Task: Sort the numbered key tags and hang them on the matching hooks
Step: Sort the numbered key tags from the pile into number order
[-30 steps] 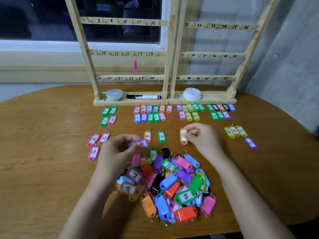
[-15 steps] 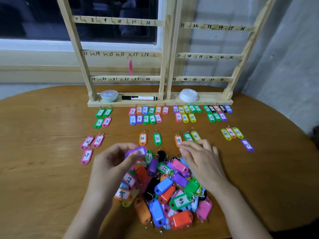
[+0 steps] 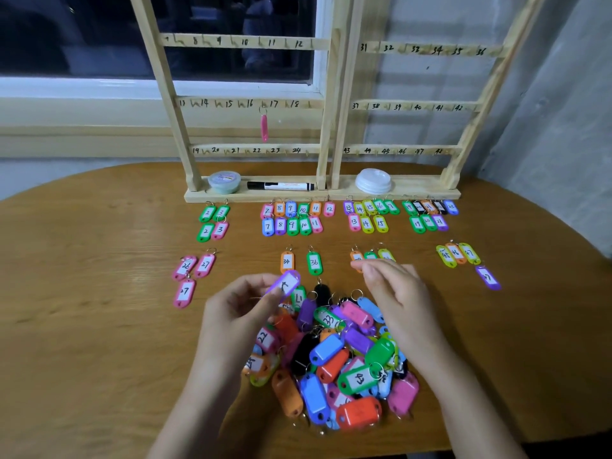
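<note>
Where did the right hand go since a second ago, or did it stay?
Yes. The right hand drew back from the orange tag toward the pile, then returned; its fingertips now overlap that tag's near end.

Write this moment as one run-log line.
left hand: pinches purple tag | right hand: open, holds nothing | pile: unsorted | rack: one pink tag hung

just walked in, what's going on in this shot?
A person is sorting numbered key tags on a table. The left hand pinches a purple tag over the mixed pile; the right hand hovers open nearby. Sorted rows lie before the rack, where only one pink tag hangs.
</note>
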`<action>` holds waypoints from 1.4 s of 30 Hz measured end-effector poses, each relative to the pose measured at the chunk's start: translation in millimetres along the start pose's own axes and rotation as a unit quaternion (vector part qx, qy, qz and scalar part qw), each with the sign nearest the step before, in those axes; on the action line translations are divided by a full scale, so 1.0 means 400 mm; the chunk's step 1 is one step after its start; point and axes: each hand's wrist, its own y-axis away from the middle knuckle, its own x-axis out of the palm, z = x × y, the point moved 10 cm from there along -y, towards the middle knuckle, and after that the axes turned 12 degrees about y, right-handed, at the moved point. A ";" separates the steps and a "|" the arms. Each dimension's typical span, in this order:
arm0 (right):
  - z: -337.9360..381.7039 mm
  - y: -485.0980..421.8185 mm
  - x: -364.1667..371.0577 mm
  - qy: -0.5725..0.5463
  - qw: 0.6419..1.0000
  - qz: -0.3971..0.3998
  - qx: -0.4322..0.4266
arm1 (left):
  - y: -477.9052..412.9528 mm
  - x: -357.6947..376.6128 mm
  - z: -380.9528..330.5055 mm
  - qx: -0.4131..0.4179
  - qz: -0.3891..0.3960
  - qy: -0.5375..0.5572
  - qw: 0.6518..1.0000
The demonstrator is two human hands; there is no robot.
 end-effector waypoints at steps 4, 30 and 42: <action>0.076 0.040 0.045 -0.150 0.986 0.068 0.037 | 0.012 0.008 0.006 -0.014 0.002 0.016 1.000; -0.010 0.099 0.061 -0.296 0.934 0.034 0.198 | -0.044 -0.119 -0.045 0.079 -0.008 -0.273 0.959; -0.016 0.100 0.035 -0.294 0.936 0.026 0.191 | -0.135 0.111 0.043 0.087 0.098 -0.513 0.848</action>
